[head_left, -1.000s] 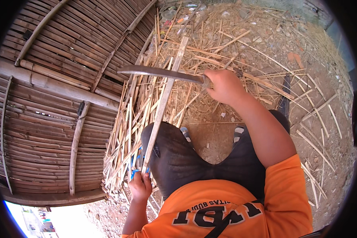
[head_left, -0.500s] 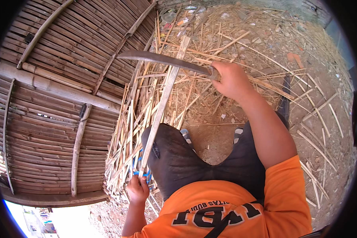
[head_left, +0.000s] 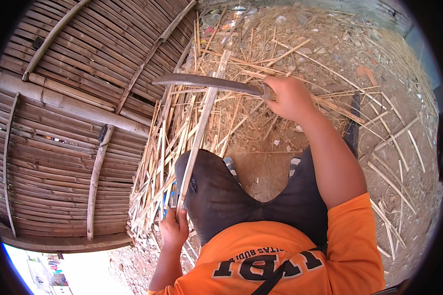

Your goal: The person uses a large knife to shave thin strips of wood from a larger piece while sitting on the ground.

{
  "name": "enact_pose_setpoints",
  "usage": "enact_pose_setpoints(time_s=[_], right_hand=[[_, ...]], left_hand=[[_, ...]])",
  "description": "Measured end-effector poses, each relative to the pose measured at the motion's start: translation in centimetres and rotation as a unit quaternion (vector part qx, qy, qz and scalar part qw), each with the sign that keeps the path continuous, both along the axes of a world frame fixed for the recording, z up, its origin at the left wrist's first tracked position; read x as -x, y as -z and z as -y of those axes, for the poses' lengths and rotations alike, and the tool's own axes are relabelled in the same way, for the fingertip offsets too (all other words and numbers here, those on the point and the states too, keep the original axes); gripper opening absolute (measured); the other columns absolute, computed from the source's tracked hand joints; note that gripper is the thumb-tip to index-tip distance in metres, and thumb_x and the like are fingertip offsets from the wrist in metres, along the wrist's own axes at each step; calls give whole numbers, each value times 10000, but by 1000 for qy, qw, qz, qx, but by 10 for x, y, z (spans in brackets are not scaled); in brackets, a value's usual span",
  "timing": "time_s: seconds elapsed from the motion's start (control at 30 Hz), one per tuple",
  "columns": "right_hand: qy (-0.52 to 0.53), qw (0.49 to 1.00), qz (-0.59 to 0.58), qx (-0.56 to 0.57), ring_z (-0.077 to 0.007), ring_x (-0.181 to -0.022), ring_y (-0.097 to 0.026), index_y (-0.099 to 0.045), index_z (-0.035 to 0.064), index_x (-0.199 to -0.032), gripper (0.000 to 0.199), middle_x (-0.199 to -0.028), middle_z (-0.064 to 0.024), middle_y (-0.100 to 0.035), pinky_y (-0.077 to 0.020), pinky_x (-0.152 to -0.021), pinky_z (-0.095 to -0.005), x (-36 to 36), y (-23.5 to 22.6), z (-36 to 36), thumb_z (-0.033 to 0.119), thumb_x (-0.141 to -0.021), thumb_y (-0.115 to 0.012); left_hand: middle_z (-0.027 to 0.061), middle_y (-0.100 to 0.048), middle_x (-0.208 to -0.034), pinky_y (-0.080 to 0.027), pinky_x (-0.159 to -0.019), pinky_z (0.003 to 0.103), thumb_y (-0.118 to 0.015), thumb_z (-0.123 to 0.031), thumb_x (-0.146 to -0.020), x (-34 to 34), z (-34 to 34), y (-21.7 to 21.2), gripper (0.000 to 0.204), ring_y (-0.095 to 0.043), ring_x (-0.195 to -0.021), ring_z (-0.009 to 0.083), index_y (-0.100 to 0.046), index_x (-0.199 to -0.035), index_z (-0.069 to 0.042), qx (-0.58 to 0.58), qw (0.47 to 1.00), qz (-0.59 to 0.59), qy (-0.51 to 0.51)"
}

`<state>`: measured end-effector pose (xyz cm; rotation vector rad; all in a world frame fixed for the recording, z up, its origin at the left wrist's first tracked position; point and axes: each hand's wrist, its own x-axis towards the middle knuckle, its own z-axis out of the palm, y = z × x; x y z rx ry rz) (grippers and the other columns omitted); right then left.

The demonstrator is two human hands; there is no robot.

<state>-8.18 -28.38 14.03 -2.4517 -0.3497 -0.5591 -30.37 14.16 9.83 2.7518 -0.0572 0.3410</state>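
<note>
In my right hand is the handle of a machete with a long, curved, dark blade pointing left. The blade crosses the upper part of a pale bamboo strip; whether they touch I cannot tell. My left hand is closed around the strip's near end, beside my left thigh. The strip slants up and away over my left knee, its far end beyond the blade. Under and beside it lies a heap of split bamboo strips.
A bamboo-slat wall rises along the left. Shavings and thin splints litter the ground ahead. More loose strips lie on the dirt at the right. My sandalled feet are planted apart between them.
The blade has shifted slightly down and to the right, and its tip is lower. The strip's far end has come a little nearer; my left hand has moved slightly.
</note>
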Motion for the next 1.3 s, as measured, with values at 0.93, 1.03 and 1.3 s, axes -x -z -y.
enact_pose_setpoints(time_s=[0.93,1.03,1.3], right_hand=[[-187,960,-152,145,-373,-822,-688,-673,97,-961,231,-807,-161,-684,-544,-718,-499,11,34,-63,131,-734,-701],[-109,971,-200,68,-372,-861,-692,-692,111,-977,209,-868,-152,-703,-550,-743,-494,-7,42,-50,126,-769,-677],[-225,940,-158,204,-377,-878,-697,-716,119,-963,206,-853,-151,-708,-563,-767,-491,24,36,-97,120,-758,-689]], left_hand=[[191,-600,-653,-442,-566,494,-452,-368,-1067,16,14,19,390,-612,-613,421,-552,-953,-9,79,986,-140,-52],[220,-596,-660,-436,-572,518,-421,-377,-1074,11,17,15,426,-607,-634,458,-552,-900,-11,48,984,-158,-64],[245,-584,-646,-428,-569,537,-420,-360,-1069,10,11,14,441,-596,-626,484,-552,-828,-15,-8,984,-168,-59]])
